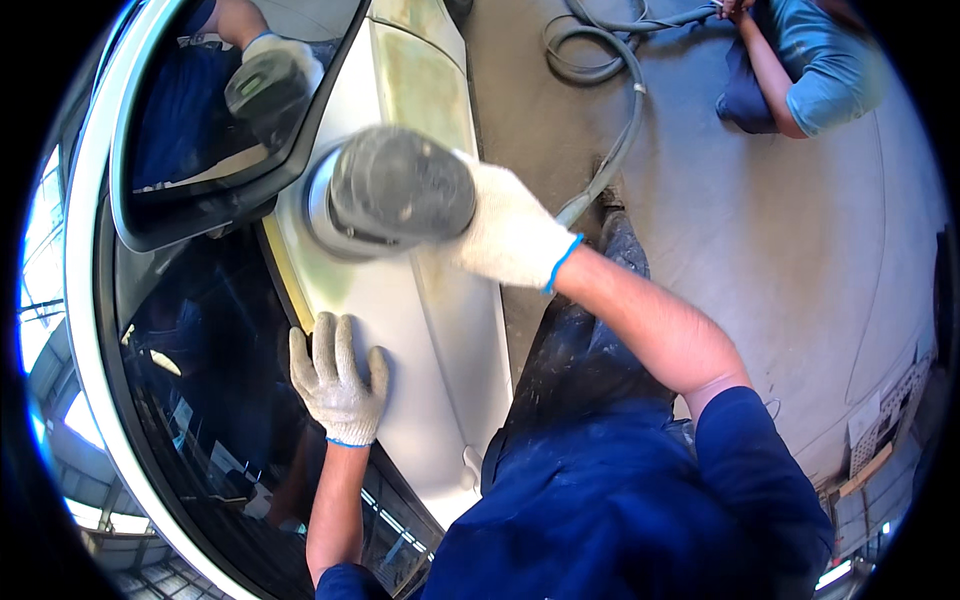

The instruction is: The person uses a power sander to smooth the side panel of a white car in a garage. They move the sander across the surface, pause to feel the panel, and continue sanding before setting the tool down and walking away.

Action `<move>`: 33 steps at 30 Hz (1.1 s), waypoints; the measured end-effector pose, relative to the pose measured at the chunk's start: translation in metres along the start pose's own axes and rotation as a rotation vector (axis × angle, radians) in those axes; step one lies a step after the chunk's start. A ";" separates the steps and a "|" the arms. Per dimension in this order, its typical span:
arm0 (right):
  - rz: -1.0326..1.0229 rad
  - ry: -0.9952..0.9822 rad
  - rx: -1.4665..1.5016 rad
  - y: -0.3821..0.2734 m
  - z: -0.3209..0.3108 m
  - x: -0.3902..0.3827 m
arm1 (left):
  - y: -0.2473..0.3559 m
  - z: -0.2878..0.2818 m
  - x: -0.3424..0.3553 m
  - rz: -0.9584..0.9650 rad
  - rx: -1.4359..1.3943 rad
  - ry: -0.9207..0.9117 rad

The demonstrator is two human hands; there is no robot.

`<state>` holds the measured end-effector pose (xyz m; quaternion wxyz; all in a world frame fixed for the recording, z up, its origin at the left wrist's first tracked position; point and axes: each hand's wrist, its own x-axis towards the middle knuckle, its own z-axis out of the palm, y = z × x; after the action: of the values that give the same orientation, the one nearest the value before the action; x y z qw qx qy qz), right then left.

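My right hand [500,222], in a white knitted glove with blue cuff, grips a round grey-black power sander [398,185] pressed on the white car body panel [440,350] just below the side mirror [235,100]. Patches of greenish, sanded filler show around the tool and farther up the panel. My left hand [337,380], in a similar glove, lies with fingers spread on the panel's edge beside the dark side window [200,350]. A strip of yellow tape [283,270] runs along that window edge, above my left hand. The sander's pad is mostly hidden under its housing.
A grey hose [632,110] loops over the concrete floor [780,250] on the right. At the upper right another person [830,70] in a teal shirt is low to the floor, hands near the hose. A perforated panel [880,420] lies at the far right edge.
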<state>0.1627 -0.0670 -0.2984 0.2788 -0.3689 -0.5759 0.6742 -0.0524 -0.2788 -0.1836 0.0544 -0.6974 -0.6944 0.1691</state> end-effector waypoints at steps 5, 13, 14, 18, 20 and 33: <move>-0.060 0.041 -0.003 0.003 -0.002 0.018 | -0.003 0.001 0.001 0.028 0.010 -0.024; 0.080 -0.078 -0.035 -0.014 0.004 -0.007 | -0.003 0.000 0.003 0.033 -0.035 -0.019; 0.003 -0.006 -0.017 -0.011 0.000 -0.001 | -0.003 0.000 0.003 0.038 -0.033 -0.014; 0.044 -0.009 -0.092 -0.003 -0.008 0.021 | -0.004 0.002 0.004 0.034 -0.047 0.001; 0.066 -0.061 -0.055 -0.005 -0.006 0.004 | -0.006 0.002 0.003 0.028 -0.048 -0.002; 0.018 0.005 -0.119 -0.003 0.000 0.012 | -0.011 0.007 0.002 0.064 -0.061 0.020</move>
<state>0.1555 -0.0569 -0.2979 0.2517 -0.3919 -0.6109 0.6402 -0.0646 -0.2776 -0.1868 0.0348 -0.7224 -0.6758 0.1424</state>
